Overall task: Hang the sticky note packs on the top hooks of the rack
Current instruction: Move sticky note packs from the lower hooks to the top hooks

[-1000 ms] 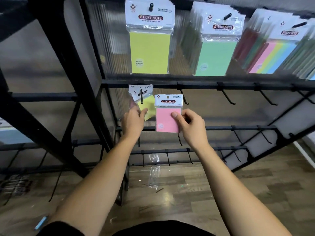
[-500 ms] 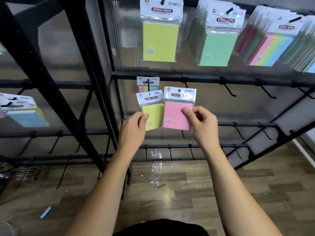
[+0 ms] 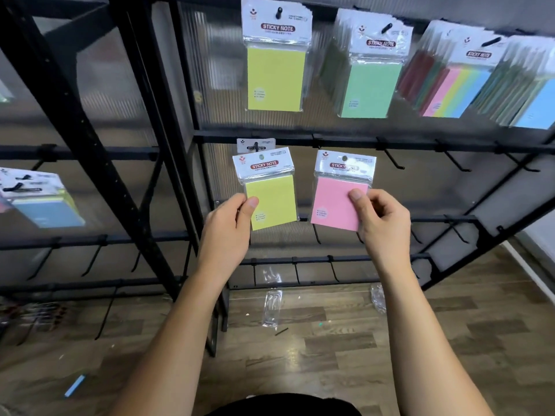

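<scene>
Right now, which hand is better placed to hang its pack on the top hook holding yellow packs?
Left. The left hand holds the yellow pack directly below that hook; the right hand's pink pack sits further right.

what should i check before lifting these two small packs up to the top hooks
1. Left hand grips the yellow pack: ok.
2. Right hand pinches the pink pack: ok.
3. Hang holes in both headers uncovered by fingers: ok.
4. Both packs off the middle-row hook: ok.
5. Room left on the top hooks: cannot tell, each already carries a stack.
6. Colours match a top stack: yellow ok, pink not ok, no all-pink stack visible.
</scene>
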Available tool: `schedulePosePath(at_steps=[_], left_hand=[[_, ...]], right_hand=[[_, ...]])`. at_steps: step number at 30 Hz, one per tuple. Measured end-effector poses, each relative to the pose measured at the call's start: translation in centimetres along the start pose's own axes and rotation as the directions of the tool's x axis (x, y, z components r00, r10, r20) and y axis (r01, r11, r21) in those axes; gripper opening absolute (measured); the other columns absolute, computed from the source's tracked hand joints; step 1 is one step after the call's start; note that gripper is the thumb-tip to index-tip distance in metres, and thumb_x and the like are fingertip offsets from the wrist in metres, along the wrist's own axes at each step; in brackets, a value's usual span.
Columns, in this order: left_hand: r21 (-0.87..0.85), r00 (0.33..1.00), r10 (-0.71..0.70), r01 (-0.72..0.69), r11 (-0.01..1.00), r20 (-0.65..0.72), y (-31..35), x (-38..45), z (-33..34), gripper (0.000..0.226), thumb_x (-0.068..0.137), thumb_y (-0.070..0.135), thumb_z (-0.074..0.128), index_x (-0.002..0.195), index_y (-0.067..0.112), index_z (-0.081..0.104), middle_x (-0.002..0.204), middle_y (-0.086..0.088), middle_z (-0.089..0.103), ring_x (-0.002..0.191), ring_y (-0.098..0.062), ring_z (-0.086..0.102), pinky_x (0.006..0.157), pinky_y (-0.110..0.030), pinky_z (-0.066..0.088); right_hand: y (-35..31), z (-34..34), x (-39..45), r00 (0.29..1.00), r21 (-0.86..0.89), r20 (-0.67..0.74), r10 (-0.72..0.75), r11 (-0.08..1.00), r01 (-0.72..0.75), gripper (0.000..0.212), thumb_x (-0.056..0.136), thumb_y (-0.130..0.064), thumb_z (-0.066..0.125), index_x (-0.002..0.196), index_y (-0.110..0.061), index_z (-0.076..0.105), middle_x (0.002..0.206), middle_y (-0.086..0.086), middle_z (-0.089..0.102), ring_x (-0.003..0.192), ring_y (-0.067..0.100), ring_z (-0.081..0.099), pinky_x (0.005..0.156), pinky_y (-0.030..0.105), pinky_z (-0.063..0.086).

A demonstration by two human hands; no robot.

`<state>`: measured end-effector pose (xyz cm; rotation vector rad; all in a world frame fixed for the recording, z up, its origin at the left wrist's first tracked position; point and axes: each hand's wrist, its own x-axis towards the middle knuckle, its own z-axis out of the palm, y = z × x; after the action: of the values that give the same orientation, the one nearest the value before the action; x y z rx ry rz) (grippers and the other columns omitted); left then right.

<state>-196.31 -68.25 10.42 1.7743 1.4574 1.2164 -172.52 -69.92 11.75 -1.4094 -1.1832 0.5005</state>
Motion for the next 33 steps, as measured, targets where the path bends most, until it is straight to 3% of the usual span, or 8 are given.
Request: schedulePosePath(at_steps=[3,6,11,16,25,29,33], left_hand=[[-0.012,0.999,0.023,-0.023,1.0,0.034,1.2,0.9,0.8,0.037,0.104,0.033,0.045,0.068,0.025,0.04,0.053,0.009,0.033,0.05,-0.008,0.032,0.052,-0.029,0.023],[-0.045,0.996,0.058,-0.055,0.997,0.066,2.6,1.9,2.1,0.038,0.104,0.032,0.046,0.067,0.025,0.04,0.056,0.01,0.035,0.051,-0.007,0.033,0.053,-0.031,0.025],[-0.058,0.984,0.132,-0.126,0.99,0.117,5.0,3.3,4.3,0.035,0.103,0.031,0.046,0.069,0.023,0.044,0.057,0.011,0.034,0.051,-0.001,0.038,0.05,-0.02,0.026],[-0.084,0.977,0.163,-0.153,0.985,0.134,6.2,4.1,5.2,0.034,0.103,0.031,0.046,0.073,0.014,0.048,0.057,0.009,0.035,0.051,-0.003,0.036,0.05,-0.02,0.026],[-0.07,0.989,0.141,-0.138,0.988,0.039,5.4,4.4,1.5,0.037,0.104,0.031,0.044,0.071,0.013,0.043,0.059,0.003,0.034,0.054,-0.009,0.029,0.054,-0.026,0.025],[-0.057,0.992,0.123,-0.122,0.991,0.011,5.1,4.4,0.3,0.037,0.104,0.031,0.045,0.072,0.012,0.045,0.058,0.007,0.034,0.055,-0.009,0.029,0.056,-0.032,0.025],[-0.067,0.99,0.144,-0.143,0.988,0.009,6.0,4.8,0.6,0.037,0.104,0.03,0.046,0.069,0.017,0.044,0.057,0.009,0.032,0.055,-0.009,0.03,0.055,-0.029,0.024]], right_hand=[[-0.1,-1.1,0.2,0.999,0.01,-0.04,0.015,1.0,-0.015,0.027,0.097,-0.028,0.064,0.078,-0.009,0.064,0.065,-0.011,0.054,0.061,0.003,0.042,0.055,0.018,0.032],[-0.5,-2.6,0.4,0.997,-0.031,-0.081,0.012,0.999,-0.014,0.03,0.098,-0.026,0.063,0.069,-0.019,0.057,0.057,-0.018,0.05,0.056,0.001,0.039,0.052,0.016,0.029],[-0.6,-5.3,0.9,0.986,-0.085,-0.165,-0.001,0.996,-0.013,0.033,0.098,-0.027,0.062,0.066,-0.024,0.053,0.056,-0.018,0.049,0.056,0.001,0.039,0.051,0.016,0.028],[-0.6,-6.8,1.6,0.98,-0.101,-0.2,-0.018,0.995,-0.003,0.033,0.098,-0.03,0.062,0.068,-0.019,0.055,0.059,-0.017,0.048,0.058,0.001,0.037,0.053,0.017,0.028],[-1.5,-3.4,2.6,0.993,-0.039,-0.111,-0.044,0.998,0.04,0.032,0.099,-0.028,0.061,0.072,-0.011,0.058,0.063,-0.012,0.048,0.061,0.005,0.039,0.054,0.02,0.029],[-2.1,-1.6,2.9,0.996,-0.035,-0.059,-0.072,0.997,0.07,0.031,0.099,-0.03,0.061,0.075,-0.009,0.061,0.067,0.001,0.054,0.063,0.006,0.042,0.057,0.023,0.031],[-2.3,-2.2,3.0,0.993,-0.034,-0.081,-0.083,0.996,0.08,0.032,0.099,-0.03,0.06,0.075,-0.009,0.059,0.067,0.001,0.052,0.063,0.007,0.041,0.056,0.023,0.03]])
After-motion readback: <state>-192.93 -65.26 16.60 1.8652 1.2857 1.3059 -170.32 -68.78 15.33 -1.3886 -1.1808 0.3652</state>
